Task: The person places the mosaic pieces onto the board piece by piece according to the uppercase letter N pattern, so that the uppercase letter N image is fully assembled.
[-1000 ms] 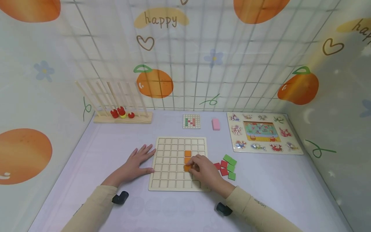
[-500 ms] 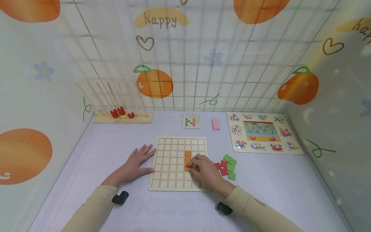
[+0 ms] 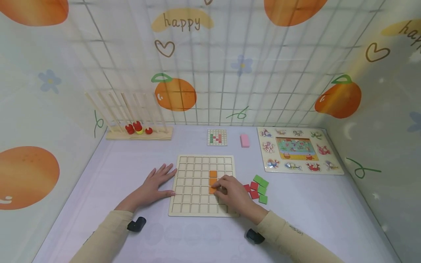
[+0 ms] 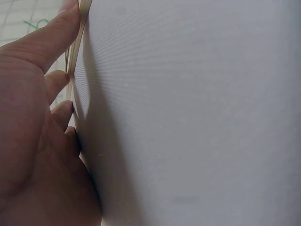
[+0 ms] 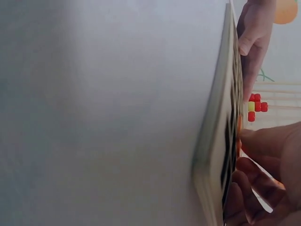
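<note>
My left hand (image 3: 156, 185) lies with fingers spread beside the wooden grid board (image 3: 190, 209); its fingertips and thumb touch the board's left edge. Over the board's right half, my right hand (image 3: 232, 193) has thumb and forefinger on the lowest orange square tile (image 3: 211, 190), pinching it at its right side. That tile lies in the grid, in one column below the middle orange tile (image 3: 212, 181) and the top orange tile (image 3: 213, 174). The right hand (image 5: 270, 160) hides part of the tile in the right wrist view. The left wrist view shows the left hand (image 4: 28, 127) by the board's edge.
Loose red tiles (image 3: 254, 195) and green tiles (image 3: 262, 190) lie right of the board. Behind it are a small pattern card (image 3: 217, 137) and a pink block (image 3: 245, 141). A peg stand (image 3: 158, 134) with beads is back left, a sea-animal puzzle (image 3: 269, 138) back right.
The lowest orange tile has shifted very slightly and lies more evenly in line with the column. Both hands have stayed almost still.
</note>
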The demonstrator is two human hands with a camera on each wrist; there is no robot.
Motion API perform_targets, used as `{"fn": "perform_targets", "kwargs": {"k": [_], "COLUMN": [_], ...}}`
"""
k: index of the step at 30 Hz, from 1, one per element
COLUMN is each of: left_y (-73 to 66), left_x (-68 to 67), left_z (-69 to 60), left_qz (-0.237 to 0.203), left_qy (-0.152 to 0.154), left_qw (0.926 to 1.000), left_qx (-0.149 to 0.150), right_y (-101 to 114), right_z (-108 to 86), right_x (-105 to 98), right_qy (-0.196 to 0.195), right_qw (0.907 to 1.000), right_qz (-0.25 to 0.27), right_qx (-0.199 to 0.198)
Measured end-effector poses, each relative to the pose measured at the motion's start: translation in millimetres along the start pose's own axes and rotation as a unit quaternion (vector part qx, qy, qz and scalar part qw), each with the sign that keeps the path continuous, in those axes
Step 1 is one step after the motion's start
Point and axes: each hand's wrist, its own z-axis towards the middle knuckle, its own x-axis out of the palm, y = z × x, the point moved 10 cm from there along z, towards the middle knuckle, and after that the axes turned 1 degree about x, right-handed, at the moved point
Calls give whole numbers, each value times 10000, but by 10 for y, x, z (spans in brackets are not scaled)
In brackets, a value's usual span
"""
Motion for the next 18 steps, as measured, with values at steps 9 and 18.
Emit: {"fn": "perform_targets", "kwargs": {"k": [9, 18], "left_y": [-8, 0], "left_x": [-2, 10], "left_z": [-3, -2], "left_qz": [-4, -1], "left_qy": [-7, 83], "left_qw": [10000, 9999], "left_qx": [6, -90], "right_y": [-83, -217], "right_z": [-53, -208], "right_x": [-89, -273], "right_qy": [105, -294], "right_qw": [9989, 9984], "right_qz": [406, 473], "right_qx": [206, -2]}}
